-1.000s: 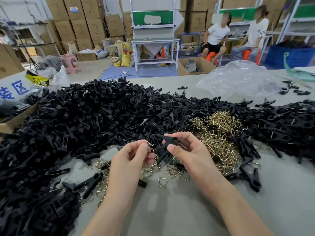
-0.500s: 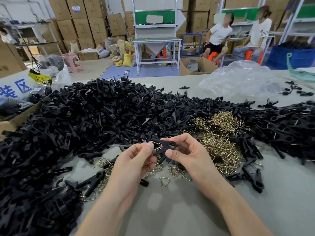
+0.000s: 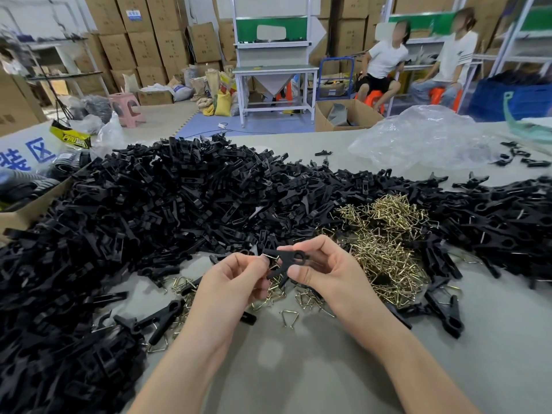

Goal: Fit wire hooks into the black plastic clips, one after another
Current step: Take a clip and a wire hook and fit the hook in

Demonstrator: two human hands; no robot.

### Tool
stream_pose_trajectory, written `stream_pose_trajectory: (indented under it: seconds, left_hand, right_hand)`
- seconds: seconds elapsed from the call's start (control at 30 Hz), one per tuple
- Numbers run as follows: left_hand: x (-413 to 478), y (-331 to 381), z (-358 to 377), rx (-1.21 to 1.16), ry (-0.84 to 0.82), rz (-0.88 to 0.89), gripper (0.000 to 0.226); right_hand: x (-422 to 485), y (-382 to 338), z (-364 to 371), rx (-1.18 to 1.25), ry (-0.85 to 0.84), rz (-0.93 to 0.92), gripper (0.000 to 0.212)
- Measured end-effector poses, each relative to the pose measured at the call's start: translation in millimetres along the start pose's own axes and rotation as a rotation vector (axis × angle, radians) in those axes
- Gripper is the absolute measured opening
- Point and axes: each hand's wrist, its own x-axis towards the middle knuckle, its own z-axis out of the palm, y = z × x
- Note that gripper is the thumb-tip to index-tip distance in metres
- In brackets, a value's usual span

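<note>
Work seems far from done: our right hand pinches a black clip, our left hand pinches a wire hook against it, beside a huge clip heap.

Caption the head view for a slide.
Right hand holds a black clip while left hand pinches a wire hook against it.
</note>
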Motion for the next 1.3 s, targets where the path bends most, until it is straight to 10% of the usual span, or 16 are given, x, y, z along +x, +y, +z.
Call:
stream_pose_trajectory:
  seconds: [0.67, 0.93, 1.3]
  left_hand:
    - [-10, -4, 20, 0.103, -0.027, 0.05, 0.037]
    - [-15, -3, 35, -0.309, -0.09, -0.164, 0.035]
    - [-13, -5, 36, -0.415, -0.093, -0.311, 0.029]
  right_hand:
    - [-7, 3, 16, -0.305, 0.04, -0.117, 0.038]
    - [-13, 6, 25, -0.76, -0.014, -0.422, 0.015]
    - [-17, 3, 23, -0.806, -0.1, -0.311, 0.015]
